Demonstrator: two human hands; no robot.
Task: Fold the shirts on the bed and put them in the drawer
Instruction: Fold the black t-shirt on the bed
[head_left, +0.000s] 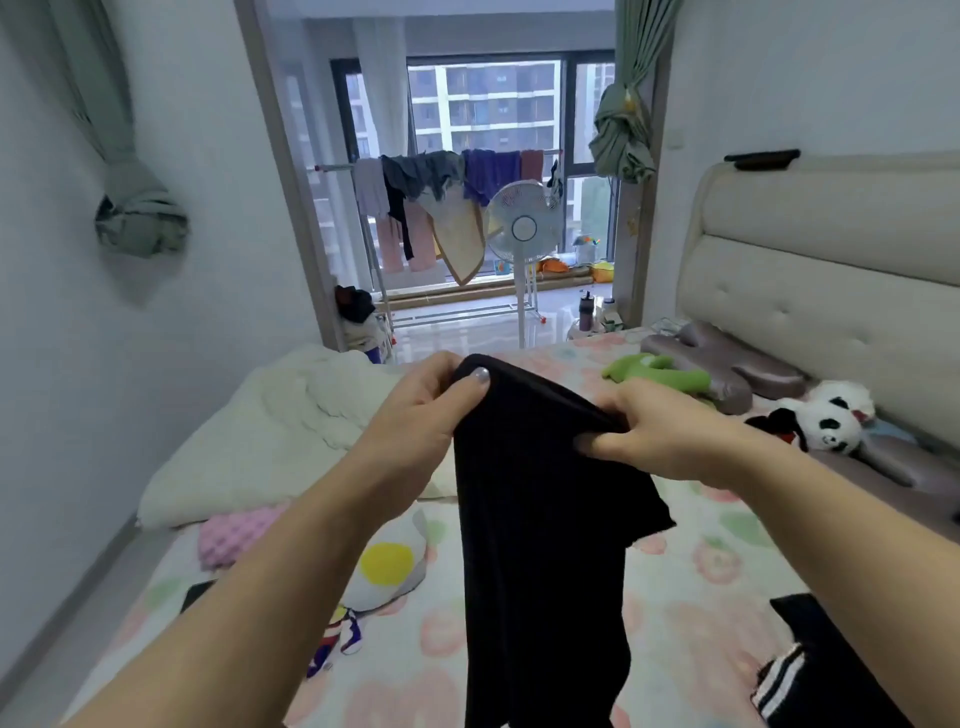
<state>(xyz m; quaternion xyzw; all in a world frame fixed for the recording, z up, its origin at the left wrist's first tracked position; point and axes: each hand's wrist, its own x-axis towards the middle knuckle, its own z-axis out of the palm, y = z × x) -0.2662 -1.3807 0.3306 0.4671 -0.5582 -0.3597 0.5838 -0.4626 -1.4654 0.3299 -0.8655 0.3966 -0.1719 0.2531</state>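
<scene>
A black shirt (540, 519) hangs in the air above the bed (696, 613), held up by its top edge. My left hand (421, 410) pinches the left corner, thumb on the front of the cloth. My right hand (654, 431) grips the right end of the same edge. The shirt droops straight down out of the bottom of the view. A second dark garment with white stripes (810, 670) lies on the floral sheet at the lower right. A white shirt with a yellow and coloured print (384, 577) lies on the bed below my left arm. No drawer is in view.
A white quilt (291, 426) and a pink pad (234, 535) lie at the bed's left side. A green plush toy (660, 371), a panda toy (826, 421) and mauve pillows (727, 358) sit near the padded headboard (810, 260). A fan (523, 228) and a laundry rack (447, 176) stand by the window.
</scene>
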